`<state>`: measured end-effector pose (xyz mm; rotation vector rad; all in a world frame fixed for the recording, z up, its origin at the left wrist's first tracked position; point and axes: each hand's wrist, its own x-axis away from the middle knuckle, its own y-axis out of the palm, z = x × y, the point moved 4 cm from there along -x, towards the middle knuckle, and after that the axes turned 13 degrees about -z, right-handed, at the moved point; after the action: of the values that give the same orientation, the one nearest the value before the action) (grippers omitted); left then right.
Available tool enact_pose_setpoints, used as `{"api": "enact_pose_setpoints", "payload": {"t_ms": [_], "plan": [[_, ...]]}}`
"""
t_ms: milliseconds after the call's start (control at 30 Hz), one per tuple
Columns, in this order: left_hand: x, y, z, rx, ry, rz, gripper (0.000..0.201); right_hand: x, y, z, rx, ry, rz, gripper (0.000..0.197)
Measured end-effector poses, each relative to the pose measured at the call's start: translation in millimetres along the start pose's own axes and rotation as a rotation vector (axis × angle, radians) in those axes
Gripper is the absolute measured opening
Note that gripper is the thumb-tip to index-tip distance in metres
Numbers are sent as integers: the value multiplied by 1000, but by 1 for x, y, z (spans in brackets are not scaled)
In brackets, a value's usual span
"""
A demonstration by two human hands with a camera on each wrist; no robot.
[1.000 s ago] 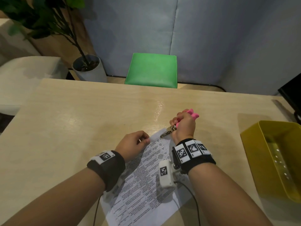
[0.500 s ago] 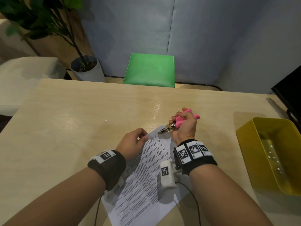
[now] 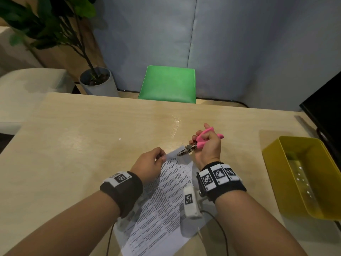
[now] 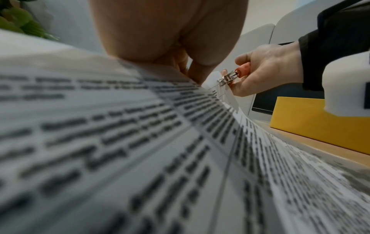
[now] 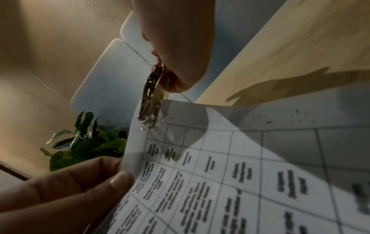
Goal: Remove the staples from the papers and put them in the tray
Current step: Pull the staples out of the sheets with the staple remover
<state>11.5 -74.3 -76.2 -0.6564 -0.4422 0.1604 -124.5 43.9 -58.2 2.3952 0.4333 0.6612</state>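
Note:
Printed papers (image 3: 162, 206) lie on the wooden table (image 3: 73, 145) in front of me, their far corner lifted. My left hand (image 3: 149, 164) pinches the papers' left edge near that corner, thumb (image 5: 118, 182) on top. My right hand (image 3: 207, 145) grips a pink-handled staple remover (image 3: 201, 140). Its metal claws (image 5: 149, 110) bite the top corner of the papers (image 5: 220, 174). The staple itself is too small to make out. A yellow tray (image 3: 306, 174) stands at the right of the table.
A green stool (image 3: 168, 84) stands beyond the table's far edge. A potted plant (image 3: 97, 82) is at the far left. A dark screen (image 3: 324, 108) sits at the right edge, behind the tray. Wrist-camera cables trail over the papers' near end.
The right hand has loosened a little on the pink handles, which now spread apart. The papers' far corner has lifted slightly. The left hand keeps its pinch on the edge.

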Motion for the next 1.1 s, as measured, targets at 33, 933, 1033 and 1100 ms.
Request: {"api": "enact_pose_setpoints", "payload": {"t_ms": [33, 933, 1033, 1100], "plan": [[0, -1, 1, -2, -10, 2, 10, 0, 2, 0, 1, -3, -7, 57], [-1, -1, 24, -94, 3, -6, 11, -2, 2, -15, 37, -116, 1, 59], [0, -1, 26, -92, 16, 8, 11, -1, 0, -16, 16, -142, 40, 58], [1, 0, 26, -90, 22, 17, 10, 0, 0, -16, 11, -151, 51, 55]]}}
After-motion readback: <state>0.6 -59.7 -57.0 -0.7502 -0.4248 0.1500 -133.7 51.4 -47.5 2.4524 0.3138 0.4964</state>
